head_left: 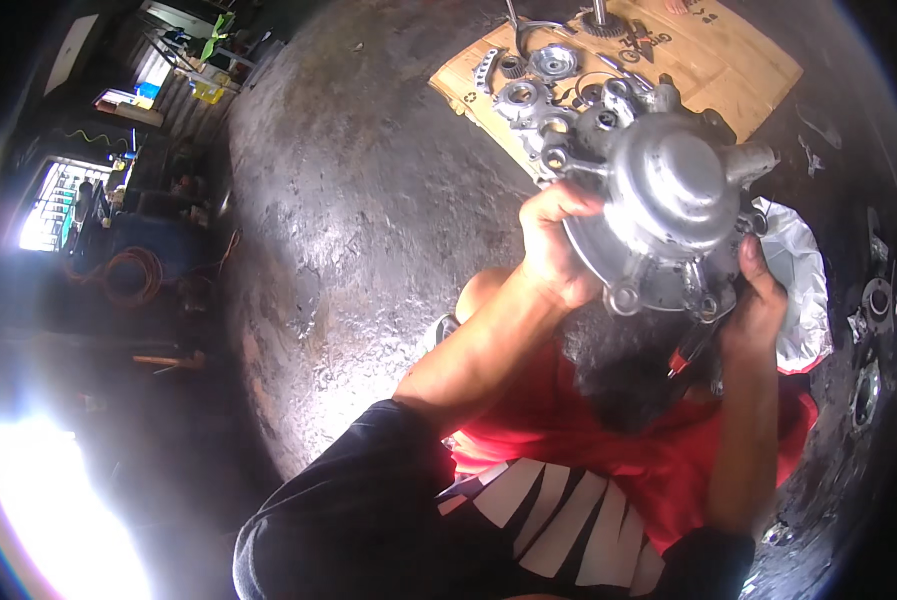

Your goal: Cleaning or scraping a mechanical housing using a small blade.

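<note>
Between both hands I hold up a silver metal housing (673,185) with a round domed middle and bolt lugs around its rim. My left hand (560,245) grips its left edge, the thumb lying over the front face. At the lower right edge my right hand (753,300) is closed on it, thumb up along the side; most of its fingers are hidden behind. The housing is raised above the floor and covers part of the cardboard behind it. Below it, near my right hand, a dark tool with a red tip (678,362) shows, partly hidden.
A flat cardboard sheet (748,50) bears several gears and metal parts, among them a round plate (554,62) and a geared shaft (602,22). A white plastic bag (800,275) lies at right. More metal parts (876,300) sit farther right. A hammer (170,361) lies left.
</note>
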Demonstrator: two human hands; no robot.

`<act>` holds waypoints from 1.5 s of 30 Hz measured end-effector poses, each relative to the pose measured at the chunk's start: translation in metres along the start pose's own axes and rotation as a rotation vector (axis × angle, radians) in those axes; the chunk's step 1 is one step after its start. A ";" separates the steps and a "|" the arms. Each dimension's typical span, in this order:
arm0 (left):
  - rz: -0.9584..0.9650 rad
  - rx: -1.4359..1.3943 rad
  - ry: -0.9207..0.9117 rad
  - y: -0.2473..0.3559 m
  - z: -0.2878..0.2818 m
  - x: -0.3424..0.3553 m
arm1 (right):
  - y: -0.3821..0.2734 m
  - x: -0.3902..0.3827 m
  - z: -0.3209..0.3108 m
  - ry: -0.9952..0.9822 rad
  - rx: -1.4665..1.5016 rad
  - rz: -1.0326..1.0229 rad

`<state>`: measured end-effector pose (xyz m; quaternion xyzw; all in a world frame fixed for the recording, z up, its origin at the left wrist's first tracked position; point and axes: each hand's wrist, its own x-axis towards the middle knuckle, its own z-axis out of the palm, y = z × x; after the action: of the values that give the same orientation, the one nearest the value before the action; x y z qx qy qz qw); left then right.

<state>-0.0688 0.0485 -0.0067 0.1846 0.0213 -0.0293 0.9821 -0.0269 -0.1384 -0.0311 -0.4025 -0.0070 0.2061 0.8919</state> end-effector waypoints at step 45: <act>0.420 1.161 -0.004 -0.027 0.054 0.028 | -0.057 -0.002 -0.023 0.222 0.356 -0.269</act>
<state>-0.0412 0.0024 0.0320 0.6892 -0.0367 0.1578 0.7063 -0.0039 -0.1894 -0.0049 -0.2548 0.0737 0.0379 0.9634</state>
